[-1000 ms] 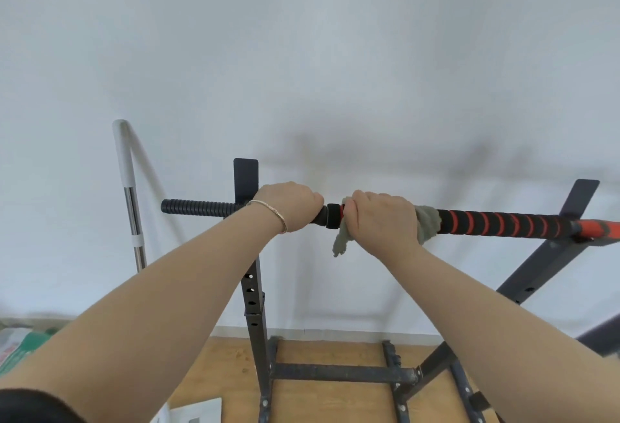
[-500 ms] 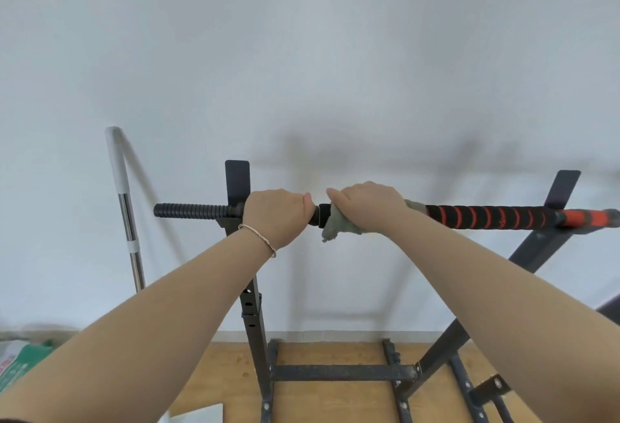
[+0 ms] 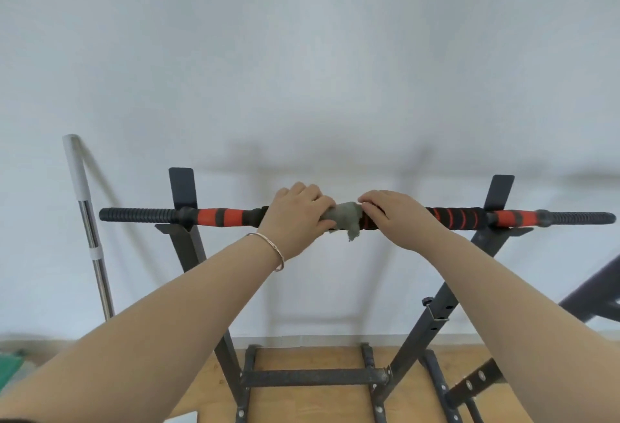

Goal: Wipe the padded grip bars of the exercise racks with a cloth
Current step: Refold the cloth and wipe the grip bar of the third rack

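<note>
1. Both hands sit close together at the middle of the padded bar (image 3: 218, 216), with only the grey-green cloth (image 3: 345, 219) between them.
2. The left hand (image 3: 297, 217) is curled over the top of the bar, knuckles up, and the cloth's left end is tucked under its fingers.
3. Half a second ago this hand gripped the bar right beside the rack's left upright (image 3: 188, 248). It has since slid along towards the right hand, and a stretch of orange and black padding now lies bare on its outer side.
4. The right hand (image 3: 392, 219) is also curled over the bar, its fingertips touching the cloth's right edge. I cannot tell whether it pinches the cloth.
5. Earlier the cloth was bunched under the right hand. Now most of it shows in the gap between the hands, wrapped on the bar, with a ragged tail hanging just below.
6. Beyond the right hand, the spiral-striped padding runs out to the right upright (image 3: 436, 312), which stands further into view than before. Both ribbed black ends of the bar now show past the uprights.
7. A thin bracelet (image 3: 276, 253) rings the left wrist.
8. Well out beyond the left hand, a metal pole (image 3: 89, 221) with a white top leans on the wall, as it did before.
9. Below both forearms, the rack's base bars rest on the wooden floor (image 3: 308, 406).
</note>
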